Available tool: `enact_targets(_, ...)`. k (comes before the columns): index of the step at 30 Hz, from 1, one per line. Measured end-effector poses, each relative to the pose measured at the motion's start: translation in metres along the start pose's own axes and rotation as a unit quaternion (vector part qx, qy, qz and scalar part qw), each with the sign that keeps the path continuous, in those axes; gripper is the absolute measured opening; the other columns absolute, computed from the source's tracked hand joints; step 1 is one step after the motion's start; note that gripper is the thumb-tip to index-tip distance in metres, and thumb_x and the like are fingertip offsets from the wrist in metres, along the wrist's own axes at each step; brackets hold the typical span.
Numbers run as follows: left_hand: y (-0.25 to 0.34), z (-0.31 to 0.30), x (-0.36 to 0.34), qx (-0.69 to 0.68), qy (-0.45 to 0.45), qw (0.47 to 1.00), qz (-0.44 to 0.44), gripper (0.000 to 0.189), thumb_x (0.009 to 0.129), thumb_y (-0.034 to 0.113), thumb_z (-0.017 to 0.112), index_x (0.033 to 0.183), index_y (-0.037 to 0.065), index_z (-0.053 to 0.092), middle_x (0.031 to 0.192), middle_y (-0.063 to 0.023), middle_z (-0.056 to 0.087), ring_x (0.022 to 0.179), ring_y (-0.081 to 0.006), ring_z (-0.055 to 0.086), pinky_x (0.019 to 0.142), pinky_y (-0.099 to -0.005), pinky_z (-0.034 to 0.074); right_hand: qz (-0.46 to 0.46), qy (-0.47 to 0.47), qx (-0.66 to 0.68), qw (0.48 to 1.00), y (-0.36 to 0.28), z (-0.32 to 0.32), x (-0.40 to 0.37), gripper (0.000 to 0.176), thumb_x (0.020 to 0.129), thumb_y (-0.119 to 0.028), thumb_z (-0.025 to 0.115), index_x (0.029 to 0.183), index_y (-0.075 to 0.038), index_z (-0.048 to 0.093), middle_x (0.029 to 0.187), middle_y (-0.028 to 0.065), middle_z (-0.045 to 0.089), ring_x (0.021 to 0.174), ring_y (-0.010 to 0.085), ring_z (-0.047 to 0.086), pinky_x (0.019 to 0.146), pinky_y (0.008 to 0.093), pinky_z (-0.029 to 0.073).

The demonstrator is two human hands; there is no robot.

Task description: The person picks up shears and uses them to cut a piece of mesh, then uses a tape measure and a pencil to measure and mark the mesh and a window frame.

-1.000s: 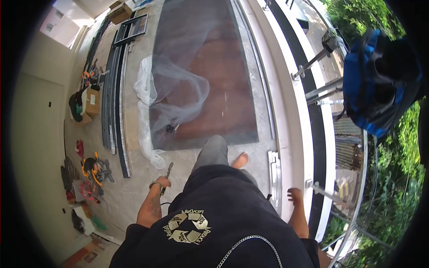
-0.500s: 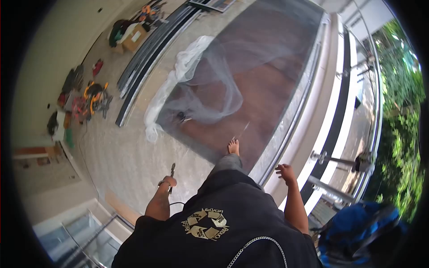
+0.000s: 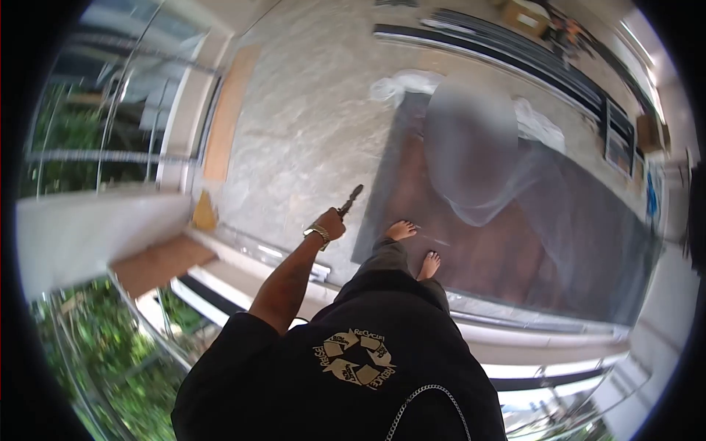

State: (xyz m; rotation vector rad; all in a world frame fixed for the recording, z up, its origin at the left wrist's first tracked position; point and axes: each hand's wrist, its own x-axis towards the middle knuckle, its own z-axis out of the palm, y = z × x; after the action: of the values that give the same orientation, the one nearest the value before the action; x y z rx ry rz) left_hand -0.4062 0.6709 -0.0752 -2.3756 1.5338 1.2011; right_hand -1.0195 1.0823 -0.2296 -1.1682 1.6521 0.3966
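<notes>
My left hand (image 3: 332, 223) is closed around a dark metal hand tool (image 3: 353, 198) that looks like pliers; its exact kind is hard to make out. The tool points forward over the bare concrete floor, short of a large dark-brown sheet (image 3: 471, 257). Both bare feet stand on that sheet, near its left end. Thin translucent film (image 3: 544, 198) lies loosely across the sheet, with bunched white film (image 3: 397, 87) along the far edge. My right hand is out of view.
Long dark metal profiles (image 3: 485, 55) lie beyond the sheet, near a cardboard box (image 3: 526, 16). A plywood strip (image 3: 232, 110) rests at left beside an opening with metal rails (image 3: 110, 156). A ledge (image 3: 515, 334) runs along the sheet's near side.
My view has turned left, bringing the plywood strip and the left opening closer. My left hand has reached forward with the tool. My right hand has left the view, and a second foot now shows.
</notes>
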Motion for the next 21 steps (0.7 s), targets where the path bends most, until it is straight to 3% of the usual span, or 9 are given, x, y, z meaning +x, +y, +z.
enact_targets(4, -0.094, 0.03, -0.112, -0.09, 0.13, 0.976, -0.151, 0.029, 0.072, 0.011, 0.063, 0.095, -0.005, 0.059, 0.076, -0.0203, 0.067, 0.072, -0.0325, 0.068, 0.064, -0.041, 0.055, -0.177, -0.039, -0.352, 0.918, 0.021, -0.181, 0.059, 0.026, 0.09, -0.026, 0.053, 0.09, -0.006, 0.071, 0.092, 0.022, 0.068, 0.083, 0.036, 0.067, 0.074, 0.0475, 0.05)
enact_targets(6, -0.08, 0.027, -0.184, -0.222, 0.102, 0.933, -0.264, 0.018, 0.072, 0.012, 0.063, 0.072, -0.005, 0.061, 0.075, -0.0261, 0.067, 0.071, -0.038, 0.068, 0.063, -0.0421, 0.053, -0.038, 0.068, -0.065, 0.995, -0.04, -0.257, 0.053, 0.03, 0.087, -0.029, 0.055, 0.082, -0.002, 0.067, 0.087, 0.025, 0.066, 0.086, 0.0433, 0.064, 0.078, 0.049, 0.049)
enact_targets(7, -0.106, 0.057, -0.202, -0.229, 0.076, 0.934, -0.262, 0.02, 0.072, 0.015, 0.064, 0.068, -0.004, 0.06, 0.07, -0.0231, 0.067, 0.062, -0.0355, 0.066, 0.057, -0.0414, 0.053, -0.294, 0.168, -0.17, 0.925, 0.001, -0.271, 0.093, 0.015, 0.078, -0.016, 0.061, 0.072, -0.003, 0.061, 0.074, 0.0178, 0.062, 0.072, 0.0372, 0.061, 0.064, 0.049, 0.046)
enact_targets(9, -0.132, 0.125, -0.231, -0.117, 0.068, 0.969, -0.206, 0.021, 0.072, 0.017, 0.065, 0.072, -0.004, 0.063, 0.074, -0.0236, 0.068, 0.07, -0.037, 0.068, 0.068, -0.0447, 0.055, -0.277, 0.118, -0.219, 0.928, -0.02, -0.307, 0.132, 0.022, 0.084, -0.019, 0.058, 0.082, 0.002, 0.064, 0.086, 0.0252, 0.064, 0.083, 0.045, 0.06, 0.075, 0.0515, 0.047)
enact_targets(10, -0.123, 0.153, -0.244, -0.175, 0.158, 0.934, -0.269, 0.024, 0.072, 0.016, 0.064, 0.083, -0.005, 0.065, 0.082, -0.026, 0.068, 0.08, -0.0404, 0.068, 0.075, -0.0475, 0.055, -0.417, 0.125, -0.327, 0.839, -0.027, -0.312, 0.165, 0.022, 0.084, -0.019, 0.057, 0.079, 0.002, 0.063, 0.082, 0.0233, 0.064, 0.08, 0.0439, 0.06, 0.073, 0.0521, 0.047)
enact_targets(13, -0.088, 0.184, -0.264, -0.278, 0.116, 0.896, -0.327, 0.029, 0.071, 0.014, 0.064, 0.094, -0.003, 0.064, 0.087, -0.0249, 0.068, 0.085, -0.0395, 0.067, 0.079, -0.0474, 0.053, -0.188, 0.003, -0.102, 0.977, -0.043, -0.282, 0.248, 0.024, 0.084, -0.02, 0.057, 0.083, 0.002, 0.067, 0.082, 0.0225, 0.066, 0.082, 0.0418, 0.064, 0.076, 0.0491, 0.05)
enact_targets(16, -0.078, 0.225, -0.254, -0.302, 0.118, 0.884, -0.336, 0.024, 0.079, 0.014, 0.059, 0.098, -0.001, 0.06, 0.09, -0.0235, 0.068, 0.087, -0.0406, 0.066, 0.076, -0.0493, 0.051, -0.419, -0.024, -0.273, 0.866, -0.116, -0.241, 0.236, 0.019, 0.087, -0.029, 0.063, 0.088, -0.01, 0.068, 0.082, 0.013, 0.07, 0.092, 0.0378, 0.064, 0.091, 0.0529, 0.046)
enact_targets(19, -0.077, 0.243, -0.232, -0.303, 0.088, 0.885, -0.342, 0.023, 0.083, 0.016, 0.057, 0.099, 0.001, 0.061, 0.093, -0.0244, 0.068, 0.089, -0.0414, 0.067, 0.078, -0.0499, 0.051, -0.304, -0.079, -0.325, 0.892, -0.291, -0.206, 0.134, 0.029, 0.096, -0.027, 0.048, 0.107, -0.008, 0.066, 0.107, 0.018, 0.068, 0.109, 0.0358, 0.059, 0.096, 0.0505, 0.045)
enact_targets(21, -0.094, 0.263, -0.21, -0.32, 0.096, 0.883, -0.331, 0.022, 0.083, 0.016, 0.058, 0.099, 0.001, 0.06, 0.093, -0.024, 0.068, 0.089, -0.0412, 0.067, 0.078, -0.0499, 0.051, -0.322, -0.045, -0.293, 0.899, -0.341, -0.174, 0.12, 0.028, 0.085, -0.026, 0.063, 0.087, 0.002, 0.067, 0.085, 0.0199, 0.069, 0.083, 0.0358, 0.067, 0.076, 0.0429, 0.051)
